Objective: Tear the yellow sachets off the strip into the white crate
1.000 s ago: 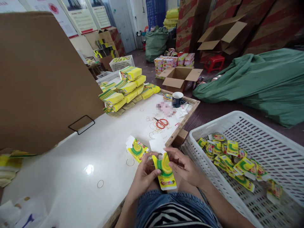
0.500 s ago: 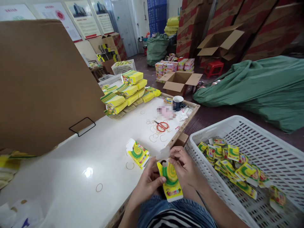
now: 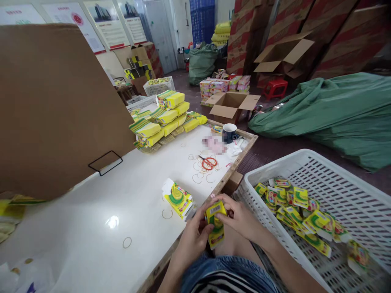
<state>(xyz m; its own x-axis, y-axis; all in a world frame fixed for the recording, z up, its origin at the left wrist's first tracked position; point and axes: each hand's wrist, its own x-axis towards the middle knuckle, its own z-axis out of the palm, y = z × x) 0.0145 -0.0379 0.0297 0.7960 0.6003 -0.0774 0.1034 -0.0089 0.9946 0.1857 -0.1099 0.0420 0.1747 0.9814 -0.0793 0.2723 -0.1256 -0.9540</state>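
Note:
Above my lap I hold a small yellow and green carton (image 3: 216,221) between both hands. My left hand (image 3: 195,232) is closed around its left side, thumb on the front. My right hand (image 3: 236,213) grips the upper right, its thumb on the face just below a barcode panel that now shows at the top. On the white table, left of my hands, lies a flattish stack of similar cartons (image 3: 179,198) with white flaps sticking out. To my right, a white plastic basket (image 3: 271,165) holds several folded cartons (image 3: 301,197) in a loose heap.
Orange-handled scissors (image 3: 209,163) lie among loose rubber bands. Behind them stands a dark mug (image 3: 229,133). Bundled yellow cartons (image 3: 165,116) are piled at the table's far side. A large cardboard sheet (image 3: 58,110) rises at left. A green sack (image 3: 330,118) lies beyond the basket.
The carton's raised white top flap has been folded down, and the barcode panel now faces me. My right hand has moved slightly with its fingers pressed at the carton's top.

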